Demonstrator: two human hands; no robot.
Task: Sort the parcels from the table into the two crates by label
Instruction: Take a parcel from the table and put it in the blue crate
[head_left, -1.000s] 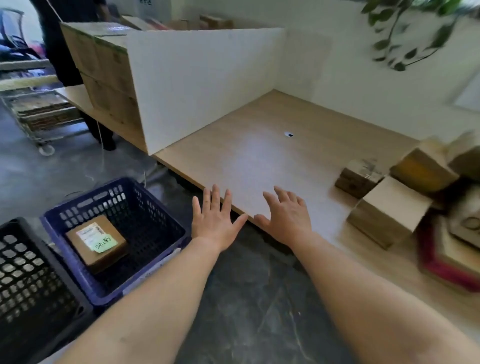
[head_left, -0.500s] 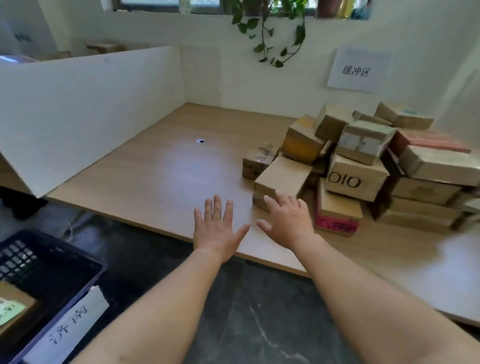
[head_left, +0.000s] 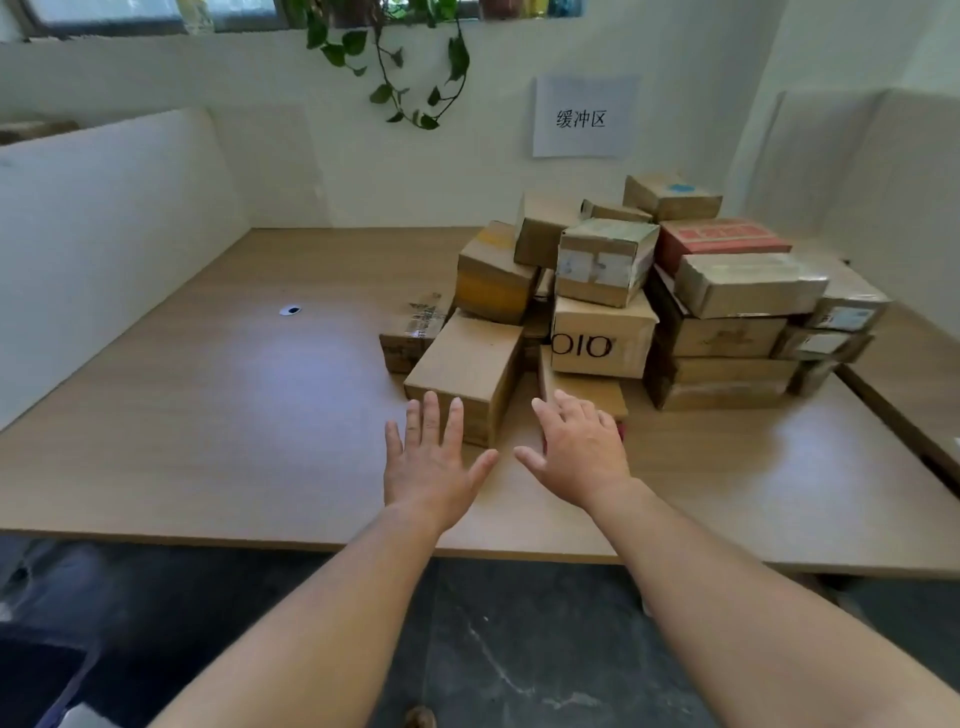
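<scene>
- The left hand (head_left: 434, 467) was just in front of the plain box (head_left: 467, 364), fingers spread and empty. Its fingertips overlapped the box's near face; contact could not be told.
- The right hand (head_left: 579, 457), also spread and empty, hovered just right of the plain box, over a flat parcel (head_left: 587, 392).
- The plain box lay on the table (head_left: 208, 415).
- Behind and right of the plain box, other parcels (head_left: 602, 338) were heaped.
- Far behind the plain box hung a paper sign (head_left: 584, 117).

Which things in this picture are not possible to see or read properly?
Head view: labels on the pile of brown cardboard parcels, turned away or blurred.
Flat red-sided cardboard box, partly covered by the right hand.
Dark blue plastic crate, cut off by the bottom-left edge.
</scene>
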